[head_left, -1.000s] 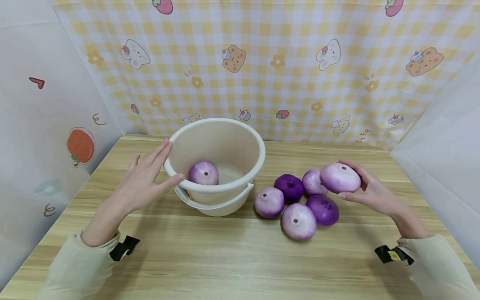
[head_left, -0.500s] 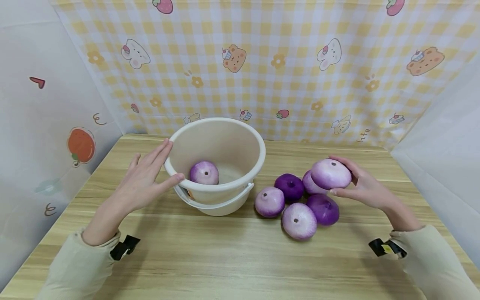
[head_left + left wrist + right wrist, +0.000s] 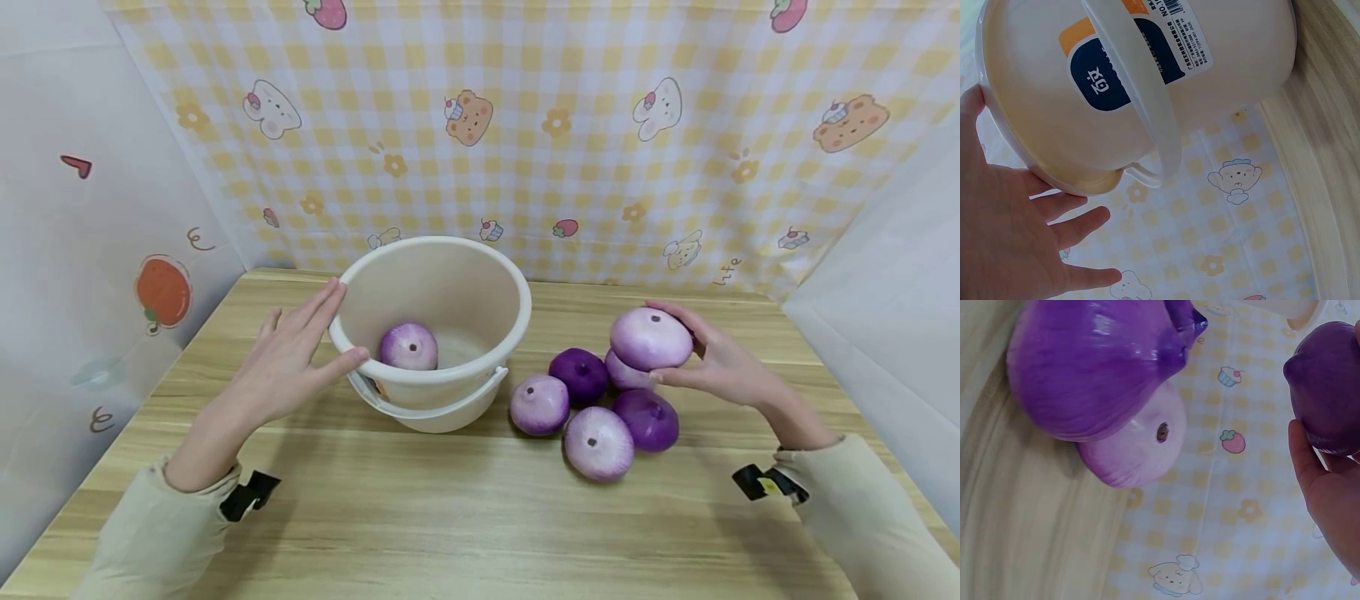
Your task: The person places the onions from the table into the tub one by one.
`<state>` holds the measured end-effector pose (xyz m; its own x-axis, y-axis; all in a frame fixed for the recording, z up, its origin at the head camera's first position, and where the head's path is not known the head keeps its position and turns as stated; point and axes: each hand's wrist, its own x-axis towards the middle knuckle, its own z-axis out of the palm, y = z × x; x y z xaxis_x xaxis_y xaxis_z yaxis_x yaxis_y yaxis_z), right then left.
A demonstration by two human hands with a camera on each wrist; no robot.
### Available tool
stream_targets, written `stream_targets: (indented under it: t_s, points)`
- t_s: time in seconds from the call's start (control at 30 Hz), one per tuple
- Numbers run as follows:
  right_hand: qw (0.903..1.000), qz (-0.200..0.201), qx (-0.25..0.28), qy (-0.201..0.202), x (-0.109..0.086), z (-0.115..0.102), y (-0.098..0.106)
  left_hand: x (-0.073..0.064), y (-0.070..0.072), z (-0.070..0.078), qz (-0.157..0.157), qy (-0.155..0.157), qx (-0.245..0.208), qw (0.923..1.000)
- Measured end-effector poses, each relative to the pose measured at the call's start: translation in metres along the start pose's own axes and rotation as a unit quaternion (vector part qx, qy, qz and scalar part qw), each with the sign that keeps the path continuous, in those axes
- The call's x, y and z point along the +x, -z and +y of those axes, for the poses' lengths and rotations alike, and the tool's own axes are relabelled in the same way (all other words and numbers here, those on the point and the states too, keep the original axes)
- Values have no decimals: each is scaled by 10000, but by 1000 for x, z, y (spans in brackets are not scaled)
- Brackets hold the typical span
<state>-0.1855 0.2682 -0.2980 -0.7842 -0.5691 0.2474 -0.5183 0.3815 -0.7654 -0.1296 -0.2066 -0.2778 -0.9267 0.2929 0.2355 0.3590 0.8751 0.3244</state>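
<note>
My left hand [image 3: 281, 362] lies against the left rim of a white plastic bucket [image 3: 442, 393], fingers fairly straight; the left wrist view shows them spread beside the rim [image 3: 1029, 167]. One purple onion [image 3: 408, 347] sits inside on the bucket bottom. Over to the right, my right hand [image 3: 723, 362] grips another purple onion [image 3: 649, 337] between thumb and fingers, raised above the group on the table. From the right wrist camera this held onion [image 3: 1325, 387] shows its dark pointed side. It partly covers a pale onion [image 3: 627, 375] behind the group.
Several purple onions lie close together right of the bucket, among them a dark one [image 3: 579, 375] and a pale front one [image 3: 597, 443]. The bucket's handle [image 3: 450, 410] hangs down at its front. A checked cloth [image 3: 555, 167] stands behind the wooden table [image 3: 450, 517].
My right hand has carried its onion leftward and slightly up, over the pale onion at the back. The left hand and the bucket have stayed put.
</note>
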Motion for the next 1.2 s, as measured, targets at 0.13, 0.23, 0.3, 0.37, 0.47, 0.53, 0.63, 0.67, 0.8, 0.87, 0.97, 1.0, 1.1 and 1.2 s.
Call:
stream_targets:
  t_s: [0.13, 0.23, 0.3, 0.37, 0.47, 0.53, 0.63, 0.67, 0.8, 0.87, 0.97, 1.0, 1.1, 1.2]
  points:
    - [10000, -78, -37, -8, 6, -5, 0, 0, 0, 0, -2, 2, -8, 10000]
    - [9999, -86, -35, 41, 10, -8, 1, 0, -1, 0, 1, -3, -6, 10000]
    - [9999, -89, -35, 96, 13, -9, 1, 0, -1, 0, -1, -1, -9, 10000]
    - [9998, -93, -58, 134, 16, -11, 1, 0, -1, 0, -1, 0, -11, 10000]
    - [9997, -131, -47, 184, 19, -14, 2, 0, -1, 0, -8, 10, -17, 10000]
    - [9996, -161, -67, 213, 21, -16, 2, 0, -1, 0, -11, 13, -14, 10000]
    - [9995, -189, -87, 226, 23, -19, 3, 0, -1, 0, -7, 13, -6, 10000]
    - [9995, -191, -119, 230, 24, -19, 4, 0, -1, 0, -6, 11, -5, 10000]
    - [9992, -176, -255, 235, 28, -20, 7, 0, -1, 0, 13, -6, -1, 10000]
    - [9990, -171, -325, 251, 30, -22, 8, 0, -1, 0, 23, -13, -3, 10000]
    - [9985, -189, -355, 375, 34, -25, 9, 0, -1, 0, 29, -18, -13, 10000]
    - [9983, -205, -350, 428, 35, -27, 9, 0, -1, 0, 31, -18, -14, 10000]
    - [9976, -219, -372, 548, 39, -30, 10, 0, -1, 0, 33, -14, -22, 10000]
    - [9971, -225, -436, 574, 42, -33, 11, 0, -1, 0, 41, -10, -26, 10000]
